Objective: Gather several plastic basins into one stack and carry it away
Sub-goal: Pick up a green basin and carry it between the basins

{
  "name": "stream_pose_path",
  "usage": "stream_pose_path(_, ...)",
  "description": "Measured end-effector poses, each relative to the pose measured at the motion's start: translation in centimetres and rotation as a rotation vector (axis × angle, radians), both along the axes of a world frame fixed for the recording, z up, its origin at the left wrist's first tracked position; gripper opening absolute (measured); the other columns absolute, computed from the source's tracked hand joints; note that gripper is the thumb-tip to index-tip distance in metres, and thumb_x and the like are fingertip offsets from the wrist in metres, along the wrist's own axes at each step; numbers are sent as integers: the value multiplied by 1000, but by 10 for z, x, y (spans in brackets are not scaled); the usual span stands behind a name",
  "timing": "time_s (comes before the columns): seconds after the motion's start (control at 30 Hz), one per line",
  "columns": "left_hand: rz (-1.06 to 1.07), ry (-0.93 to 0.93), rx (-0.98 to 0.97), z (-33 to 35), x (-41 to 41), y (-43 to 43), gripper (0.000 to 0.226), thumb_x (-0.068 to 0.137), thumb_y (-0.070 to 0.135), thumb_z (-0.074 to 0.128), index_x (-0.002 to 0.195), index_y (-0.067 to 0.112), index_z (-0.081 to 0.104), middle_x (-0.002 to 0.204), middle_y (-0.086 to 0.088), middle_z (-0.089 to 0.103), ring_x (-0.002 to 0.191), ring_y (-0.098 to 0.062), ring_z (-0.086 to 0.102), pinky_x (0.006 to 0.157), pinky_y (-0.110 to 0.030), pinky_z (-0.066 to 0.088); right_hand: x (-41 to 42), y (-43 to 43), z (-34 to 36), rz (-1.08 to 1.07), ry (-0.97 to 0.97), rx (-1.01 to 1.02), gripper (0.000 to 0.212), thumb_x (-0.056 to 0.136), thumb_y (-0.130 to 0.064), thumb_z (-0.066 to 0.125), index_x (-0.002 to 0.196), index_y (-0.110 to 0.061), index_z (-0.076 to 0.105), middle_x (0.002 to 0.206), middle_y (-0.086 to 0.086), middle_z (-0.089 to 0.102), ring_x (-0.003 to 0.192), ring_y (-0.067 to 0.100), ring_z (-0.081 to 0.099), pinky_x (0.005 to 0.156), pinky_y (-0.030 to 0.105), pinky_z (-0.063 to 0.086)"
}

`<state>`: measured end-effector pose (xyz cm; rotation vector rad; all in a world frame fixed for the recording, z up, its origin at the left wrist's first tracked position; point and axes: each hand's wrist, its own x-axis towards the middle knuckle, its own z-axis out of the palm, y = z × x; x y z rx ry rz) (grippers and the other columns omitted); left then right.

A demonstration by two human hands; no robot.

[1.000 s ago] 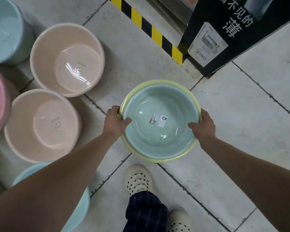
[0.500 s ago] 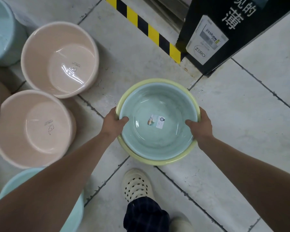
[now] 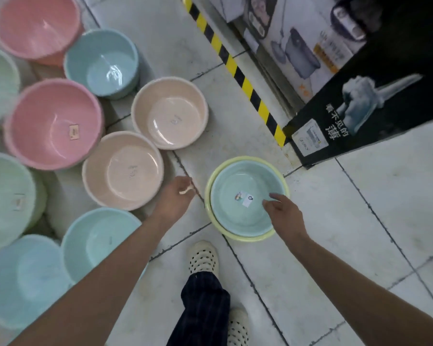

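A teal basin (image 3: 245,186) sits nested inside a yellow basin (image 3: 210,211) on the tiled floor at the centre. My right hand (image 3: 284,213) hovers over the stack's right side, fingers apart, holding nothing. My left hand (image 3: 173,198) is off the stack to its left, loosely curled and empty, close to a beige basin (image 3: 123,171). A second beige basin (image 3: 170,112) stands behind that one. Pink basins (image 3: 53,123) and light blue basins (image 3: 100,63) fill the left side.
Pale green basins (image 3: 8,201) sit at the far left edge. A yellow-and-black striped strip (image 3: 235,68) runs along the floor toward a black display box (image 3: 360,116) at the right. My feet in white perforated clogs (image 3: 203,258) stand below the stack.
Both hands have let go of the yellow-and-teal stack, which now rests on the floor. The left hand has drawn away to the left, and the view has pulled back, showing more basins.
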<state>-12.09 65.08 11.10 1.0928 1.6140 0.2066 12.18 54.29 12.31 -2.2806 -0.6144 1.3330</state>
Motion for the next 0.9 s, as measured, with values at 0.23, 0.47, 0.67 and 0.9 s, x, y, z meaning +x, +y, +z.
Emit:
stream_pose_path(0.23,255,-74,-10,150,-113,-67,19,89,26,68,107,25,72,107,2,73,102,-13,67,98,-39,52,-133,12,138,340,109,48,49,88,-47,66,131,-25,59,121,-3,64,108,8,58,87,20,39)
stream_pose_path(0.47,684,-53,-49,217,-239,-144,17,91,11,62,106,10,71,102,-8,72,99,-27,69,87,-40,57,-235,-13,205,617,48,-15,45,88,-48,64,125,-23,62,113,-3,68,100,11,60,83,24,40)
stream_pose_path(0.67,874,-30,-98,220,-330,-201,12,90,16,65,100,15,71,98,-5,72,94,-23,66,87,-41,54,-313,-14,208,813,-4,-73,46,90,-47,62,127,-20,60,116,1,68,99,15,60,83,27,42)
stream_pose_path(0.9,997,-28,-247,162,-391,-239,19,73,36,66,89,28,70,103,-4,73,100,-25,68,95,-46,54,-386,3,163,862,-94,-142,47,93,-47,57,129,-17,59,111,2,67,93,17,58,77,25,36)
